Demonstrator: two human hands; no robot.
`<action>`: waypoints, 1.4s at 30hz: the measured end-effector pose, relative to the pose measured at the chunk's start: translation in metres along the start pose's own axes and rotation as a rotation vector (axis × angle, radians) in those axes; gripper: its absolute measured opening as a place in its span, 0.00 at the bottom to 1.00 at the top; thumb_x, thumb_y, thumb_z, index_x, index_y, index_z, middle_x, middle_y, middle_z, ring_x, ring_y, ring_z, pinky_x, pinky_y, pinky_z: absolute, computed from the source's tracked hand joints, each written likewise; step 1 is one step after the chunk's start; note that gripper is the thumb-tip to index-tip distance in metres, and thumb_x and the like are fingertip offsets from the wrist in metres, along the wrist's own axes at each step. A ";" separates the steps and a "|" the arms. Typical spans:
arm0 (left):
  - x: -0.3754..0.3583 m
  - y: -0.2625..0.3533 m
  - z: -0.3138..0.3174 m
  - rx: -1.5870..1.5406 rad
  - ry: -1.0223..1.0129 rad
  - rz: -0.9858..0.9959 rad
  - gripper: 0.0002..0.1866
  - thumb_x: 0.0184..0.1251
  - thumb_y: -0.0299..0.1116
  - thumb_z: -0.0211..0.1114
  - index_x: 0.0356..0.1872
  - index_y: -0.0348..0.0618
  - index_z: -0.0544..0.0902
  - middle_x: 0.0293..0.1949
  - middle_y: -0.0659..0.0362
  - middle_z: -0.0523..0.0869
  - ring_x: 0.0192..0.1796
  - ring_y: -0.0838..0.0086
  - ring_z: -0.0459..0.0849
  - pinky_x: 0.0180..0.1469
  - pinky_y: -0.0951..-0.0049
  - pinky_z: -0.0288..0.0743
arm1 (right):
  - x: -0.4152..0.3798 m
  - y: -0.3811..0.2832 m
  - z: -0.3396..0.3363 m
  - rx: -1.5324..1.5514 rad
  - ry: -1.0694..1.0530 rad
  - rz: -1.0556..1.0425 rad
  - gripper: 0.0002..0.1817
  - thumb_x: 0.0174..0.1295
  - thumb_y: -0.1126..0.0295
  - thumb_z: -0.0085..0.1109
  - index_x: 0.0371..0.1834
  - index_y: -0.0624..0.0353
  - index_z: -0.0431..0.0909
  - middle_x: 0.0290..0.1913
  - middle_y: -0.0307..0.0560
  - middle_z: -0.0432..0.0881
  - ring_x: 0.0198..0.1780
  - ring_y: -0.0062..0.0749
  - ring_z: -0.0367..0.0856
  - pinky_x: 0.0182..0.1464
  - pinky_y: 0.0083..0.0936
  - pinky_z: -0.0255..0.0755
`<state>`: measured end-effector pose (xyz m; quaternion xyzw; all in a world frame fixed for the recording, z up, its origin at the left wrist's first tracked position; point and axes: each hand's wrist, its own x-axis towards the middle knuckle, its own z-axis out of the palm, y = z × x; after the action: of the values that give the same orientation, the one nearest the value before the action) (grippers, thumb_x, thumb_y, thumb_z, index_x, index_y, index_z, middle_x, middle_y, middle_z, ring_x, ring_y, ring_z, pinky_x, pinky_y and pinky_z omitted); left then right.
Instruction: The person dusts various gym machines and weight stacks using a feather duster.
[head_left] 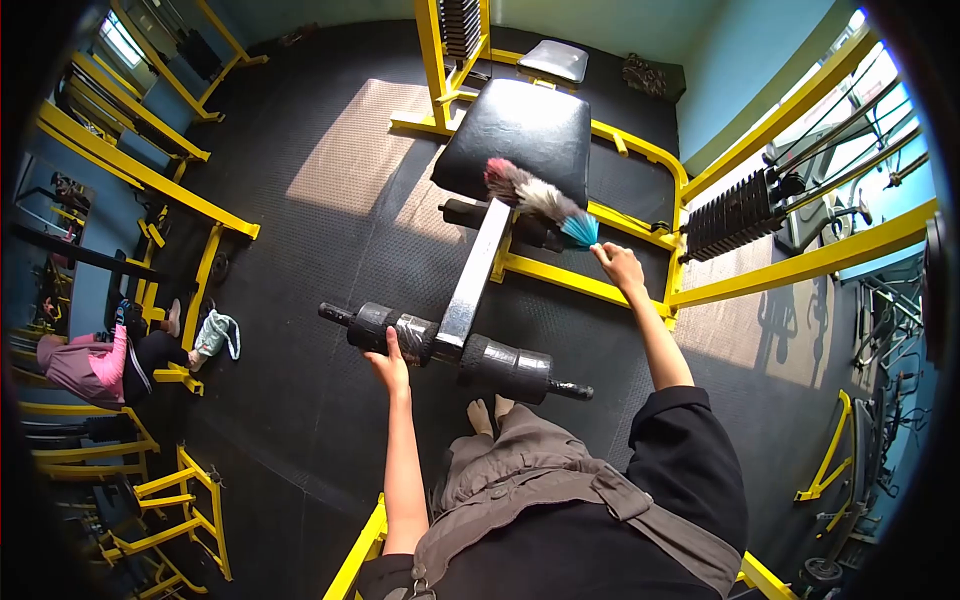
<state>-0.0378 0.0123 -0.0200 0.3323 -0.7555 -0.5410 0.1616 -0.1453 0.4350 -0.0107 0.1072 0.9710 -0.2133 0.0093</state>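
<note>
In my right hand point(620, 268) is a feather duster, gripped at its teal end. Its fluffy head point(545, 202), grey and white with a red tip, lies across the front edge of a black padded seat point(530, 130), by the top of a silver metal bar point(475, 270). My left hand point(390, 368) is closed against a black padded roller point(378, 325) at the bar's near end, with some fingers hidden by the pad. A second black roller point(507, 368) sits right of the bar.
Yellow machine frames point(590, 285) surround the seat. A weight stack point(735, 215) stands at the right. On the left, a person in a pink top point(100, 365) sits near a pale cloth point(215, 335). Black rubber matting point(290, 400) covers the floor.
</note>
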 end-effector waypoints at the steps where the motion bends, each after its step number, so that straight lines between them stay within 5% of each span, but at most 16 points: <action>1: 0.003 -0.004 0.003 0.003 0.005 0.006 0.40 0.55 0.55 0.62 0.56 0.28 0.63 0.53 0.44 0.71 0.54 0.62 0.72 0.57 0.66 0.63 | -0.003 -0.003 -0.004 0.024 0.002 -0.009 0.23 0.59 0.45 0.49 0.37 0.56 0.79 0.29 0.54 0.80 0.34 0.47 0.80 0.36 0.38 0.72; 5: 0.006 -0.011 0.002 0.037 0.022 0.106 0.44 0.54 0.58 0.61 0.56 0.24 0.60 0.51 0.39 0.71 0.52 0.53 0.74 0.54 0.61 0.67 | -0.039 0.005 -0.010 0.319 -0.254 -0.132 0.22 0.56 0.46 0.54 0.35 0.56 0.80 0.31 0.52 0.82 0.36 0.41 0.82 0.39 0.32 0.73; 8: 0.005 -0.012 0.003 0.045 0.026 0.077 0.44 0.53 0.58 0.62 0.55 0.24 0.61 0.51 0.38 0.71 0.52 0.53 0.74 0.54 0.61 0.67 | -0.064 0.011 -0.007 0.170 -0.333 -0.184 0.25 0.53 0.41 0.54 0.36 0.53 0.81 0.31 0.51 0.82 0.35 0.41 0.82 0.39 0.29 0.73; 10: 0.003 -0.008 0.002 0.070 0.000 -0.009 0.41 0.55 0.57 0.61 0.55 0.26 0.63 0.53 0.43 0.72 0.54 0.61 0.73 0.57 0.66 0.64 | -0.069 0.009 -0.004 0.150 -0.224 -0.134 0.26 0.53 0.40 0.53 0.36 0.51 0.82 0.30 0.49 0.82 0.35 0.41 0.82 0.39 0.31 0.73; 12: -0.003 0.007 0.000 0.079 -0.021 0.007 0.41 0.55 0.57 0.61 0.54 0.26 0.63 0.52 0.44 0.72 0.53 0.60 0.74 0.56 0.65 0.65 | -0.072 -0.003 -0.012 0.097 -0.125 0.004 0.25 0.54 0.42 0.53 0.36 0.53 0.81 0.30 0.52 0.82 0.34 0.45 0.81 0.38 0.34 0.73; 14: -0.001 0.000 0.003 0.067 0.034 0.129 0.45 0.53 0.62 0.59 0.47 0.18 0.63 0.42 0.37 0.77 0.46 0.51 0.78 0.49 0.60 0.70 | -0.076 -0.018 -0.027 0.143 -0.068 -0.072 0.22 0.57 0.46 0.52 0.36 0.55 0.80 0.29 0.56 0.80 0.34 0.50 0.80 0.35 0.37 0.73; 21: 0.010 -0.024 0.002 -0.014 -0.011 0.182 0.43 0.54 0.58 0.62 0.53 0.24 0.60 0.49 0.38 0.71 0.50 0.54 0.74 0.53 0.62 0.67 | -0.118 -0.086 -0.061 0.056 -0.320 -0.296 0.25 0.55 0.41 0.50 0.37 0.50 0.81 0.31 0.47 0.82 0.34 0.43 0.81 0.38 0.33 0.74; 23: 0.012 -0.030 0.000 -0.022 -0.035 0.182 0.44 0.54 0.60 0.60 0.55 0.27 0.58 0.49 0.40 0.70 0.49 0.54 0.73 0.53 0.61 0.66 | -0.124 -0.095 -0.063 -0.036 -0.219 -0.288 0.25 0.55 0.40 0.50 0.37 0.49 0.82 0.27 0.48 0.82 0.30 0.44 0.81 0.34 0.34 0.75; 24: 0.001 -0.007 -0.008 -0.109 -0.099 0.073 0.40 0.57 0.55 0.60 0.56 0.27 0.60 0.54 0.45 0.67 0.56 0.62 0.68 0.60 0.66 0.59 | -0.127 -0.098 -0.062 -0.053 -0.159 -0.251 0.25 0.54 0.40 0.50 0.36 0.49 0.82 0.25 0.48 0.81 0.29 0.45 0.81 0.33 0.34 0.75; 27: 0.006 -0.024 -0.017 -0.083 -0.125 0.107 0.41 0.59 0.55 0.58 0.58 0.27 0.57 0.58 0.43 0.63 0.60 0.58 0.63 0.63 0.62 0.55 | -0.156 -0.097 -0.072 -0.012 -0.099 -0.221 0.26 0.55 0.40 0.50 0.34 0.51 0.82 0.25 0.49 0.81 0.29 0.44 0.81 0.33 0.34 0.75; 29: 0.005 -0.030 -0.019 0.282 0.239 0.498 0.39 0.61 0.55 0.55 0.61 0.31 0.56 0.62 0.42 0.57 0.65 0.51 0.56 0.65 0.54 0.48 | -0.181 -0.104 -0.086 -0.061 -0.204 -0.130 0.26 0.55 0.39 0.49 0.32 0.50 0.81 0.25 0.48 0.81 0.30 0.42 0.80 0.34 0.33 0.74; 30: 0.008 -0.025 -0.026 0.267 0.206 0.519 0.39 0.61 0.55 0.55 0.61 0.31 0.56 0.62 0.42 0.57 0.65 0.51 0.56 0.65 0.54 0.48 | -0.197 -0.113 -0.094 -0.121 -0.181 -0.135 0.26 0.56 0.39 0.47 0.32 0.50 0.80 0.23 0.48 0.80 0.28 0.43 0.80 0.31 0.33 0.73; 32: 0.014 -0.005 -0.045 0.459 -0.169 0.922 0.38 0.60 0.56 0.54 0.62 0.36 0.57 0.65 0.43 0.52 0.67 0.47 0.48 0.67 0.48 0.40 | -0.228 -0.131 -0.096 -0.163 -0.120 -0.035 0.25 0.57 0.41 0.46 0.32 0.50 0.80 0.22 0.48 0.80 0.27 0.44 0.80 0.30 0.33 0.73; 33: 0.015 0.004 -0.045 0.400 -0.186 1.034 0.34 0.61 0.54 0.54 0.61 0.41 0.62 0.65 0.47 0.56 0.68 0.52 0.50 0.67 0.48 0.38 | -0.247 -0.143 -0.096 -0.147 -0.042 0.039 0.23 0.57 0.42 0.48 0.31 0.51 0.79 0.22 0.49 0.79 0.27 0.45 0.80 0.28 0.35 0.73; 37: 0.024 0.008 -0.046 0.595 -0.505 1.190 0.27 0.61 0.49 0.55 0.57 0.44 0.69 0.60 0.56 0.67 0.67 0.60 0.54 0.67 0.51 0.39 | -0.336 -0.183 -0.063 0.094 0.076 0.328 0.20 0.58 0.46 0.49 0.31 0.53 0.75 0.22 0.52 0.79 0.28 0.52 0.79 0.28 0.40 0.72; 42: 0.029 0.001 -0.044 0.546 -0.558 1.216 0.26 0.61 0.47 0.54 0.58 0.46 0.67 0.59 0.58 0.66 0.65 0.62 0.57 0.66 0.53 0.40 | -0.445 -0.218 0.050 0.314 0.117 0.521 0.18 0.58 0.49 0.52 0.31 0.53 0.74 0.23 0.53 0.78 0.29 0.52 0.79 0.27 0.39 0.72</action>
<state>-0.0330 -0.0386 -0.0063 -0.2690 -0.9281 -0.2118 0.1464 0.2417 0.1303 0.0617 0.3649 0.8649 -0.3446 -0.0091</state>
